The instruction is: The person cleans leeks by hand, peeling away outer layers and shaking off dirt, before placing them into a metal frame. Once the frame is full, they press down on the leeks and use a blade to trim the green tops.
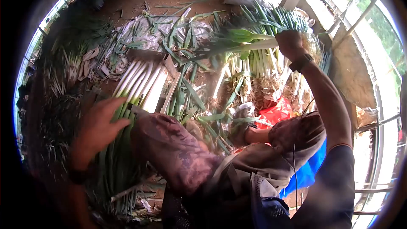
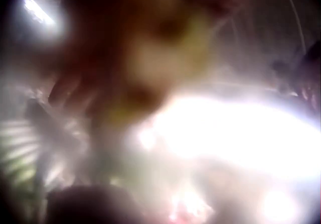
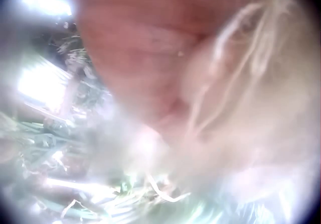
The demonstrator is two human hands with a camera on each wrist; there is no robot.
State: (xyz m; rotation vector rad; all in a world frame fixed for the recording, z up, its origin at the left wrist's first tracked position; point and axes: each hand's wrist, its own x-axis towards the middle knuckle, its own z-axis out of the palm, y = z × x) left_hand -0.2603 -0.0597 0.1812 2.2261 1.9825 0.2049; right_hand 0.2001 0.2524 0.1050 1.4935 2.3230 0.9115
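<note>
Your right hand point(image 1: 290, 43) is raised toward the far right of the work area, fingers clenched around the root end of a long, pale green-and-white leek point(image 1: 251, 42). The leek's long axis runs nearly level, leading leftward from that fist, with its green leaves fanning out at the far end. It hangs above a standing pile of untrimmed, rooty leeks point(image 1: 259, 67).

Your left hand point(image 1: 98, 126) is well apart from the held leek, low on the left. Its fingers are straight and spread, resting on the green tops of a tidy bundle of trimmed white-stalked leeks point(image 1: 142, 82). This bundle lies on the ground beside a crumpled silvery plastic sheet point(image 1: 142, 29). The right hand is much the nearer to the held leek.

Both wrist views are too blurred to add detail. No brand, label or writing can be read.
</note>
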